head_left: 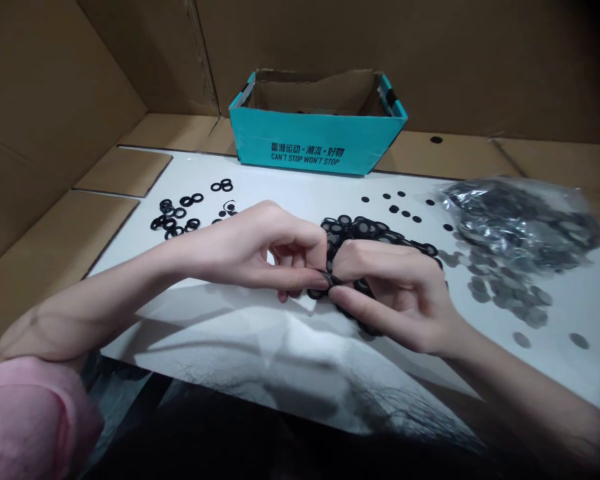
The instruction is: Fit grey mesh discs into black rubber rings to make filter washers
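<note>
My left hand (260,250) and my right hand (395,293) meet at the middle of a white sheet (300,347). Both pinch a small black ring piece (329,278) between their fingertips. Just behind the fingers lies a heap of black discs with grey centres (365,230). Several black rings (180,213) lie loose to the left of my left hand. Small black dots (395,203) are scattered behind the heap.
A teal cardboard box (317,143), open at the top, stands at the back. A clear plastic bag of grey discs (515,223) lies at the right, with loose grey discs (505,293) spilled before it. Brown cardboard walls enclose the surface.
</note>
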`<state>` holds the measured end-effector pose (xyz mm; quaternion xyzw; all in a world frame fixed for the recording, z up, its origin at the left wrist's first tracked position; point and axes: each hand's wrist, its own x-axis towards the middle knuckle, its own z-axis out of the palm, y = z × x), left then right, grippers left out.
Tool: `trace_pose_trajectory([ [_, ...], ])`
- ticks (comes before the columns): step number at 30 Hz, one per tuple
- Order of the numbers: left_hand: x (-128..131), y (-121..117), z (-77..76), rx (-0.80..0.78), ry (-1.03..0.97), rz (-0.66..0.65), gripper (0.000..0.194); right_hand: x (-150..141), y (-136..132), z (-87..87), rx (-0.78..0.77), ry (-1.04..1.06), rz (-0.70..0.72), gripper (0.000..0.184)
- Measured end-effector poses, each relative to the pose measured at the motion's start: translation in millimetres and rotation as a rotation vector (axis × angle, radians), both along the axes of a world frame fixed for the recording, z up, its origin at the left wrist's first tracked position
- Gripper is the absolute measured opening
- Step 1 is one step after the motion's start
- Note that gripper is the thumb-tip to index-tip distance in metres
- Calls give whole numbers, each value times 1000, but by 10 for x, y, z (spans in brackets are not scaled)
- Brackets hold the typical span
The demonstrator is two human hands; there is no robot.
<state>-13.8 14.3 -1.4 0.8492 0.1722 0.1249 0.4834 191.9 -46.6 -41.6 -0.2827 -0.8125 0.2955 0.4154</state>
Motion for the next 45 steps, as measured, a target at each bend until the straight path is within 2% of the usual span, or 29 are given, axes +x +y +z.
trace_pose_trajectory([
  [3, 11, 3, -5, -23, 5, 12, 7, 3, -3, 14, 33, -51, -12, 13],
  [10, 42, -36, -50, 113, -43, 83, 5, 37, 20, 79, 121, -182, -8, 14],
  [15, 51, -77, -43, -69, -60, 95, 8, 25, 0, 38, 107, -75, -74, 16],
  [19, 38, -56, -8, -188, 25, 58, 11, -22, -25, -28, 118, 24, -104, 14],
  [23, 23, -16, 4, -153, 89, 75, 9, -21, -2, -44, 154, -94, -56, 13],
  [26, 30, -18, -2, -35, 53, 129, 7, 7, 33, -24, 173, -159, -80, 13],
  [28, 51, -43, -20, -28, -4, 160, 8, 20, 51, -12, 171, -135, -113, 14],
  [32, 121, -121, -78, -200, -147, 237, 5, 13, 54, -14, 161, -42, -158, 17],
  [35, 151, -156, -77, -266, -191, 291, 8, -21, 20, -31, 172, 19, -210, 17],
  [40, 98, -100, 11, -243, -66, 208, 10, -77, -36, -64, 136, 103, -221, 15],
  [45, 45, -48, 23, -88, -27, 150, 6, -25, 2, -38, 171, -58, -124, 12],
])
